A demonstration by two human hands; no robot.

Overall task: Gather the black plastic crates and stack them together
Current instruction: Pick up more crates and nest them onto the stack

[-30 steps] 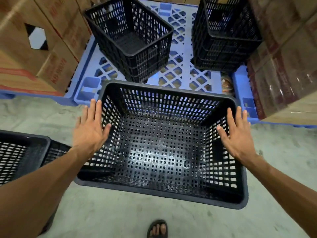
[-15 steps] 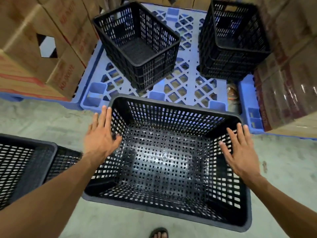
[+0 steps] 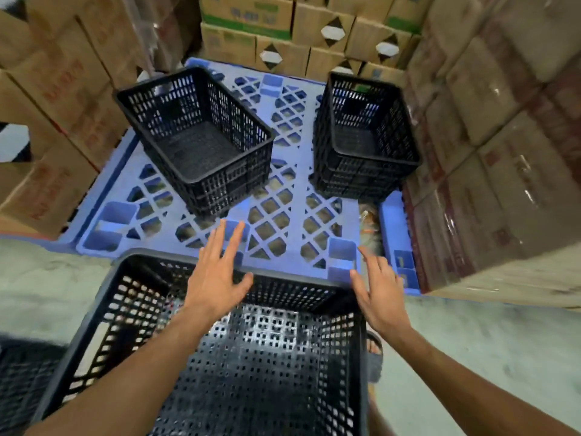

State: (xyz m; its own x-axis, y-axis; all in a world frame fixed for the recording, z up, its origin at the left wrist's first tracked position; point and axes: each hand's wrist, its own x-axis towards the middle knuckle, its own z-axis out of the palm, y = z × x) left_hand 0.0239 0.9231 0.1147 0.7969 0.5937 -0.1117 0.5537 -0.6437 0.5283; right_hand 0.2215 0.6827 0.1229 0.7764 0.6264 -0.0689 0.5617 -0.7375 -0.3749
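Note:
A large black perforated crate [image 3: 103, 316] stands on the floor right below me, open side up. My left hand [image 3: 217, 275] hovers over its far rim with fingers straight, holding nothing. My right hand [image 3: 379, 291] is spread above its far right corner, also holding nothing. On the blue pallet [image 3: 292, 215] beyond, a black crate [image 3: 220, 180] sits at the left, turned at an angle. A short stack of black crates [image 3: 355, 177] stands at the pallet's right side. Another black crate [image 3: 19, 379] shows blurred at the lower left.
Cardboard boxes [image 3: 63, 99] are piled on the left, more boxes [image 3: 283, 33] behind the pallet, and wrapped boxes [image 3: 503, 152] tower on the right. A sandalled foot [image 3: 374, 350] stands on the concrete floor [image 3: 487, 347] beside the near crate.
Both hands have left the near crate's side rims and moved forward over its far edge. The view has shifted toward the pallet, so the near crate now lies lower in the frame.

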